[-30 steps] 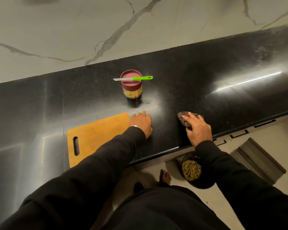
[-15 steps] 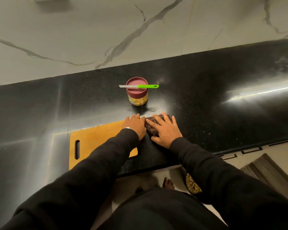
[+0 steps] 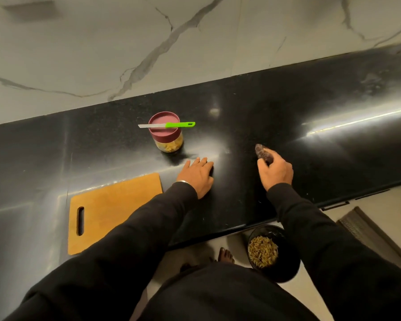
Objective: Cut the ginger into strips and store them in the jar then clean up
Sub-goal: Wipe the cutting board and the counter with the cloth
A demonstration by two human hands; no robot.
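A clear jar (image 3: 169, 144) with ginger strips and a maroon lid stands on the black counter (image 3: 287, 126). A green-handled knife (image 3: 169, 125) lies across the lid. The wooden cutting board (image 3: 111, 209) lies bare at the front left. My left hand (image 3: 198, 176) rests flat on the counter, just right of the board. To the right, my right hand (image 3: 276, 170) grips a dark crumpled cloth (image 3: 262, 152) against the counter surface.
On the floor below the counter edge sits a black bin (image 3: 285, 272) with ginger scraps inside. A grey floor mat (image 3: 370, 232) lies at the right. A marble wall (image 3: 195, 42) backs the counter. My foot (image 3: 226, 255) shows beside the bin.
My right hand swept the cloth left until it met my left hand, then back out to the right. My left hand has stayed flat beside the board.
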